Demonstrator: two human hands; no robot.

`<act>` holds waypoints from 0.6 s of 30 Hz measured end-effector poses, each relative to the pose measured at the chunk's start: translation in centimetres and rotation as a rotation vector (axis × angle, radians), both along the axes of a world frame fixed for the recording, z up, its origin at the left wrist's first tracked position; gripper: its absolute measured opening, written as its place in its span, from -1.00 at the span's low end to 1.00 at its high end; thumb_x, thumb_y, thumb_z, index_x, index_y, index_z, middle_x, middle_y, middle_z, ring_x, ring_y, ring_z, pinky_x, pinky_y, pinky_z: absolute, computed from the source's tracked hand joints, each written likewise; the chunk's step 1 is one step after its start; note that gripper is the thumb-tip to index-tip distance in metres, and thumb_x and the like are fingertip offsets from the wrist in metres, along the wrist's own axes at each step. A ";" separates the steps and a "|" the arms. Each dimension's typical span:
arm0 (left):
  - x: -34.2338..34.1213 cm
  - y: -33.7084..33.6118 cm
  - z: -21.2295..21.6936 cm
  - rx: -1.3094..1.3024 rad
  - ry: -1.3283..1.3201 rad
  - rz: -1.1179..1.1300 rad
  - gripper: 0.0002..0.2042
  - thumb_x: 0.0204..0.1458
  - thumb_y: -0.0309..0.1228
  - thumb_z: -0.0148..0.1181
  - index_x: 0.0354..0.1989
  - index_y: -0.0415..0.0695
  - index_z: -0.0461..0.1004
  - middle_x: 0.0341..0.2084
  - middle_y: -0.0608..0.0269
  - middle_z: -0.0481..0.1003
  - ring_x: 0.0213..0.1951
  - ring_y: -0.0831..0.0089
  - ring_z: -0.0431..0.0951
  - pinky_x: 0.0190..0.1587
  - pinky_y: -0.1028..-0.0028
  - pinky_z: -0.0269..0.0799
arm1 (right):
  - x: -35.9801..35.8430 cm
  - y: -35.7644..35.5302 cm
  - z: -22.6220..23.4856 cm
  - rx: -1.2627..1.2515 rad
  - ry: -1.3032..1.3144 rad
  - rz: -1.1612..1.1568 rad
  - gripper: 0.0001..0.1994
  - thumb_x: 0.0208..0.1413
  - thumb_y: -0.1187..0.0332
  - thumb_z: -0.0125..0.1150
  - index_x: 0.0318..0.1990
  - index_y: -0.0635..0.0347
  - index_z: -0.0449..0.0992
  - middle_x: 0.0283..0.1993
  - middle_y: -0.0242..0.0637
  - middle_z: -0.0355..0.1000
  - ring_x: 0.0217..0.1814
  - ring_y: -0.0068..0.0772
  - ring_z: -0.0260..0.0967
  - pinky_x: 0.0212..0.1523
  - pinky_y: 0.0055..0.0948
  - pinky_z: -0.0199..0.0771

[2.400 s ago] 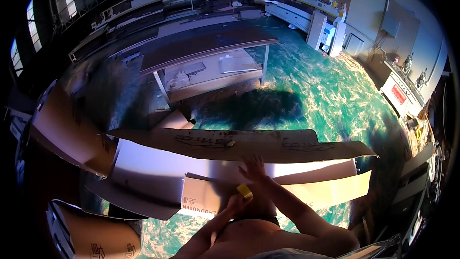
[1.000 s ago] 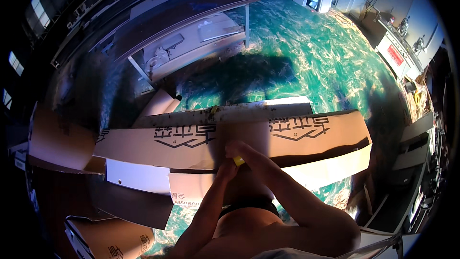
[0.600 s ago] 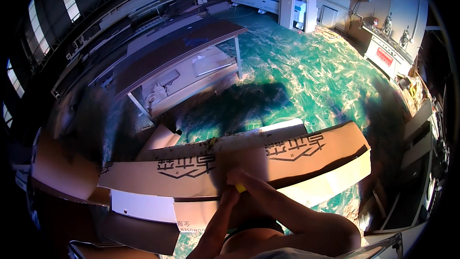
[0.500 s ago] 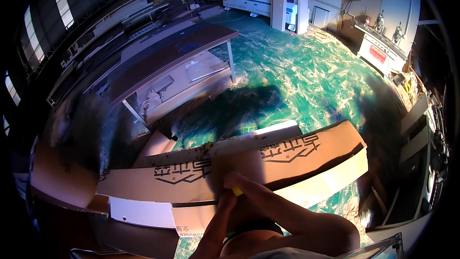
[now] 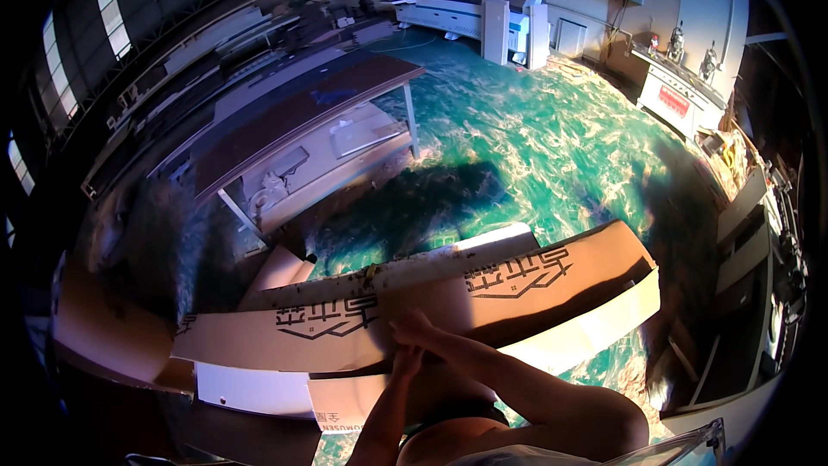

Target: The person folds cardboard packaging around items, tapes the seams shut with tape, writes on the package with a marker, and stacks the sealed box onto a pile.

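Your right hand (image 5: 412,328) lies flat, fingers spread, on the long flattened cardboard box (image 5: 414,311), near the middle of its near edge, while your left hand (image 5: 405,361) sits just below it, closed on that same edge as far as you can tell. The box runs crosswise in front of you, its long axis climbing from lower left to upper right over the green floor (image 5: 552,147). Both hands meet mid-length, the right one farther onto the panel.

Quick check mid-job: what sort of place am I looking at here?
Most likely a workshop or small factory floor: a long workbench, white machinery along the far wall, and flattened cardboard cartons stacked on a green painted floor.
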State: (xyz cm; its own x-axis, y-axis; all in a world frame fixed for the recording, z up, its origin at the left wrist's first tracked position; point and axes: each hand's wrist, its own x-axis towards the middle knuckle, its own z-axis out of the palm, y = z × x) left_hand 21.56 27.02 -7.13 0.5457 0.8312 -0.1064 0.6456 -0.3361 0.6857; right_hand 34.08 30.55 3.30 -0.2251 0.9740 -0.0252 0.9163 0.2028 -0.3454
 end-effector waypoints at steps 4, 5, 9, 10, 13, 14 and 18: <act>-0.2 1.2 -3.2 -0.109 -0.216 0.176 -0.61 0.12 -0.16 0.16 0.04 -0.12 0.43 -0.06 -0.12 0.48 -0.02 -0.08 0.48 -0.01 0.06 0.42 | 0.2 0.0 -0.7 0.253 0.091 0.083 -0.73 -0.11 0.28 0.14 -0.24 0.16 0.55 -0.16 -0.06 0.50 -0.06 0.05 0.45 -0.04 -0.01 0.45; -2.1 1.3 -3.9 -0.160 -0.425 0.243 -0.61 0.10 -0.22 0.19 0.07 -0.12 0.40 -0.02 -0.13 0.45 0.01 -0.06 0.47 0.01 0.09 0.41 | -1.3 0.6 0.1 0.274 0.099 0.128 -0.73 -0.11 0.28 0.14 -0.24 0.16 0.55 -0.16 -0.06 0.50 -0.06 0.05 0.45 -0.04 -0.01 0.45; 1.7 -0.3 -0.3 0.250 -0.028 0.065 -0.59 0.09 -0.06 0.17 -0.05 -0.11 0.47 -0.20 -0.14 0.53 -0.16 -0.11 0.53 -0.16 0.02 0.45 | 2.8 0.4 -2.7 0.141 0.169 -0.041 -0.78 -0.14 0.32 0.15 -0.31 0.18 0.54 -0.18 -0.04 0.50 -0.08 0.08 0.44 -0.06 0.00 0.46; 1.5 0.0 0.0 0.193 0.036 0.060 -0.58 0.06 -0.13 0.22 0.00 -0.13 0.44 -0.14 -0.14 0.50 -0.10 -0.07 0.52 -0.13 0.06 0.47 | 2.5 0.4 -2.4 0.213 0.173 -0.043 -0.80 -0.14 0.33 0.15 -0.34 0.18 0.54 -0.18 -0.03 0.50 -0.09 0.08 0.45 -0.07 0.00 0.47; 1.2 0.2 0.5 0.105 0.122 0.083 -0.59 0.05 -0.10 0.21 -0.03 -0.11 0.45 -0.14 -0.12 0.51 -0.10 -0.06 0.53 -0.14 0.08 0.48 | 1.5 0.3 -1.6 0.068 0.144 -0.003 -0.85 -0.12 0.33 0.14 -0.42 0.18 0.52 -0.21 -0.04 0.49 -0.10 0.06 0.45 -0.10 -0.01 0.47; 1.1 0.2 0.5 0.071 0.146 0.109 -0.60 0.07 -0.01 0.15 -0.11 -0.08 0.49 -0.21 -0.10 0.54 -0.15 -0.10 0.54 -0.18 0.06 0.47 | 1.4 0.0 -1.4 0.069 0.143 -0.001 -0.85 -0.12 0.33 0.14 -0.42 0.18 0.52 -0.21 -0.04 0.49 -0.10 0.06 0.45 -0.10 -0.01 0.47; -0.1 0.6 -0.7 0.063 -0.210 0.308 -0.57 0.08 0.02 0.12 -0.08 -0.06 0.49 -0.21 -0.10 0.55 -0.15 -0.10 0.54 -0.17 0.04 0.46 | 1.3 -0.8 -1.2 0.197 0.236 0.074 -0.87 -0.08 0.34 0.10 -0.47 0.18 0.50 -0.26 -0.07 0.47 -0.10 0.04 0.43 -0.08 0.00 0.44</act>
